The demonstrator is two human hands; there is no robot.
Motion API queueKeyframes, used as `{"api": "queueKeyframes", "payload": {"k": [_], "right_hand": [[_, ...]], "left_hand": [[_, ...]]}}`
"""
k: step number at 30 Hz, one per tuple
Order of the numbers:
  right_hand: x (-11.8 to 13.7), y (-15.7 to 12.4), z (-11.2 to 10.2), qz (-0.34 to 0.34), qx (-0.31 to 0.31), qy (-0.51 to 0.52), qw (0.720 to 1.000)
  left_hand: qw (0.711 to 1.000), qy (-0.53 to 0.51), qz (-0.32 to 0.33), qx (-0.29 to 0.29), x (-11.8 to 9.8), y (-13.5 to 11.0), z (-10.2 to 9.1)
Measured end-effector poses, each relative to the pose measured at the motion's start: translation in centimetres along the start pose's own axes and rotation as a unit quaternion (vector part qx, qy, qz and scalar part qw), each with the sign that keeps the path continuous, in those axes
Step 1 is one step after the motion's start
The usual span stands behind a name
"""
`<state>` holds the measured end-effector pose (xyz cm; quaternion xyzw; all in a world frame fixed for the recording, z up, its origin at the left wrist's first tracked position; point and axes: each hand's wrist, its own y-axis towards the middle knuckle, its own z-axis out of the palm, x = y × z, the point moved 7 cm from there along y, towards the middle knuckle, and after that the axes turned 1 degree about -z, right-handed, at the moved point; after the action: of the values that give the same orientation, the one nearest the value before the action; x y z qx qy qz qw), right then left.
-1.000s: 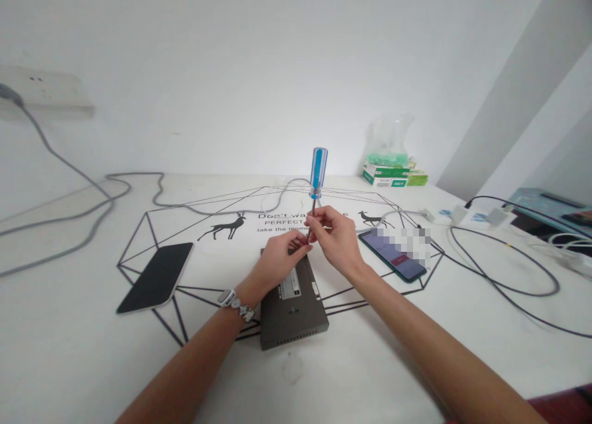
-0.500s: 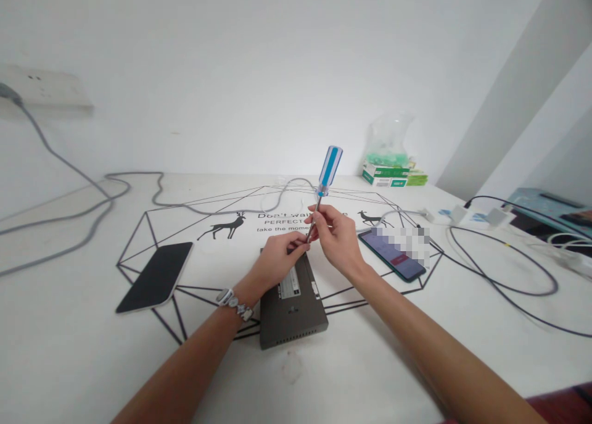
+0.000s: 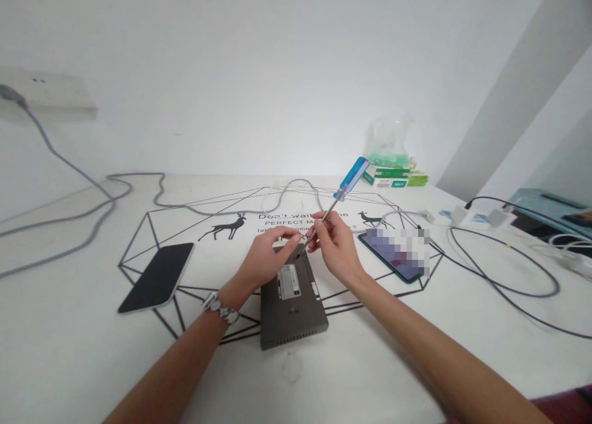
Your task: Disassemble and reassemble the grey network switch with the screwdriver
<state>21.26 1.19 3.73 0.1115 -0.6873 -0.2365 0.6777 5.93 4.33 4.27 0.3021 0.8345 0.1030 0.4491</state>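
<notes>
My right hand pinches the metal shaft of a screwdriver, whose clear-and-blue handle leans up to the right. The tip points down at the far end of a flat dark grey box; whether it touches is hard to tell. A white printed label is on the box's top, and vent slots line its near side. My left hand, with a metal watch on its wrist, is at the box's far left edge. Its thumb and forefinger are apart, with nothing visible between them.
A dark-screened phone lies left of the box, and a lit phone lies to the right. Grey cable winds across the back left. Green-and-white boxes, a plastic bag, and a power strip with black cords are farther right.
The screwdriver has tilted from nearly upright to leaning right. My left hand has moved left, away from the screwdriver shaft, and its fingers have parted. The box has stayed in place.
</notes>
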Motion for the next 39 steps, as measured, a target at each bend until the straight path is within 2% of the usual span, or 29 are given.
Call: {"api": "queueKeyframes", "payload": {"k": [3, 9, 12, 17, 22, 28, 39], "right_hand": [[-0.6, -0.7, -0.5, 0.024, -0.016, 0.032, 0.999], [-2.0, -3.2, -1.5, 0.093, -0.076, 0.15, 0.981], [-2.6, -4.0, -1.6, 0.128, -0.092, 0.191, 0.969], [-3.6, -4.8, -1.1, 0.187, -0.129, 0.236, 0.945], [-3.9, -4.8, -1.4, 0.208, -0.157, 0.247, 0.933], [-4.0, -4.5, -1.6, 0.216, -0.164, 0.266, 0.925], [-3.8, -4.4, -1.3, 0.204, -0.161, 0.26, 0.93]], "left_hand": [[0.998, 0.0, -0.038, -0.042, 1.1, -0.1, -0.5], [0.984, -0.089, -0.127, -0.086, 3.1, -0.8, 0.3], [0.973, -0.13, -0.142, -0.127, 3.6, -0.8, 0.2], [0.965, -0.16, -0.146, -0.147, 3.7, -0.4, 0.8], [0.984, -0.108, -0.091, -0.106, 2.2, -0.7, 0.0], [0.998, -0.022, -0.025, 0.048, 1.4, -2.9, -1.0], [0.999, -0.009, -0.027, 0.039, 1.0, -2.9, -0.5]]}}
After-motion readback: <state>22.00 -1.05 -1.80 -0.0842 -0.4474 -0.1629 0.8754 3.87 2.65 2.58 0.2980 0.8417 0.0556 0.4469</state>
